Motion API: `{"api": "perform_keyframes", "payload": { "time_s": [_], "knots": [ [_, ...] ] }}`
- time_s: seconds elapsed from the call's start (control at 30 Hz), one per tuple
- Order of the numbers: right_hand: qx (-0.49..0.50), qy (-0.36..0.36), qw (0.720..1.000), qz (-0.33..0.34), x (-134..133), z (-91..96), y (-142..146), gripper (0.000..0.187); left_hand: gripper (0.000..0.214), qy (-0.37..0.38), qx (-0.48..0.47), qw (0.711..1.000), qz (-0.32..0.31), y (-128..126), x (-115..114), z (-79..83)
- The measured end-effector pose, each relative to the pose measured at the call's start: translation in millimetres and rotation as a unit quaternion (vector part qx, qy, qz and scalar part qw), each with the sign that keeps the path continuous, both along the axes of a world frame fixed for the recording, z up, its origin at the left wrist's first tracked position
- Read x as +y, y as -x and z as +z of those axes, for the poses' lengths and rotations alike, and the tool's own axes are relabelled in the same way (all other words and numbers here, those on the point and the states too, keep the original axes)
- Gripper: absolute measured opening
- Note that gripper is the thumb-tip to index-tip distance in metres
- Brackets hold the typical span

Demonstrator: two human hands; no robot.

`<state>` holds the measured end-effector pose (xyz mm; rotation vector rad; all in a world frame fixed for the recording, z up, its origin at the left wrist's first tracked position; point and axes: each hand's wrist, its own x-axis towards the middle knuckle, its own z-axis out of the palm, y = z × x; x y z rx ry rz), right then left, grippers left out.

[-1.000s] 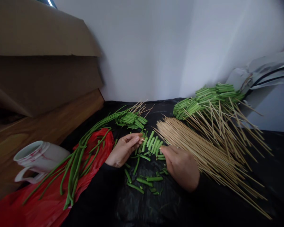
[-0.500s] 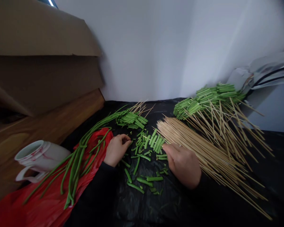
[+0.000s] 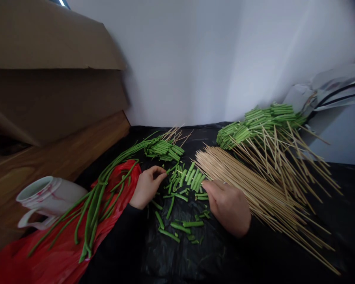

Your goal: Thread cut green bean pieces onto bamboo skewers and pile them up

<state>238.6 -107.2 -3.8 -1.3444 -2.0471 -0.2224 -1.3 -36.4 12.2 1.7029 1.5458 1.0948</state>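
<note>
My left hand [image 3: 146, 187] pinches thumb and forefinger together at the end of a short cut piece of green long bean [image 3: 172, 169]. Opposite it, my right hand [image 3: 229, 205] is closed at the end of a row of bean pieces [image 3: 194, 176] lined up side by side on a thin bamboo skewer. Most of that skewer is hidden by the beans and my fingers. Loose cut bean pieces [image 3: 179, 227] lie scattered between and below my hands on black plastic sheeting [image 3: 177, 264].
Bare bamboo skewers [image 3: 248, 177] lie in a bundle at right, with a pile of filled skewers [image 3: 263, 120] behind. A smaller filled pile [image 3: 162, 149] sits back left. Whole long beans [image 3: 96, 209] rest on a red bag [image 3: 47, 252], near a white mug [image 3: 55, 197] and cardboard box [image 3: 56, 94].
My left hand has shifted slightly up, and a bean piece now shows beyond its fingertips. My right hand stays almost in place beside the row of beans.
</note>
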Motion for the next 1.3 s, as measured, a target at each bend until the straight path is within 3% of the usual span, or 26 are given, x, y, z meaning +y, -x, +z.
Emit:
{"api": "perform_keyframes", "payload": {
  "time_s": [0.1,0.2,0.27,0.37,0.6,0.83,1.3],
  "knots": [
    [-0.002,-0.005,1.0,-0.002,-0.9,0.5,0.5,0.026,0.029,0.091,-0.198,0.976,-0.015,-10.3,-3.4,5.5],
    [-0.003,-0.001,1.0,-0.002,-1.6,0.9,0.9,0.025,0.036,0.206,-0.346,0.914,-0.039,-14.7,-5.2,5.3],
    [-0.002,0.0,1.0,0.0,-1.8,0.8,1.3,0.025,0.033,0.245,-0.392,0.885,-0.047,-14.9,-5.1,3.5],
    [-0.006,-0.005,1.0,0.004,-1.9,0.5,2.4,0.025,0.028,0.261,-0.417,0.869,-0.055,-15.3,-4.9,1.9],
    [-0.022,0.014,1.0,0.015,-1.7,1.0,4.1,0.025,0.024,0.254,-0.417,0.871,-0.057,-20.7,-7.6,4.5],
    [-0.033,0.022,0.999,0.004,-0.8,0.2,1.9,0.024,0.036,0.228,-0.401,0.883,-0.091,-19.4,-10.2,6.6],
    [-0.039,0.022,0.999,-0.002,-1.7,3.0,2.0,0.025,0.027,0.211,-0.364,0.906,-0.047,-20.6,-7.8,1.6]
  ]
}}
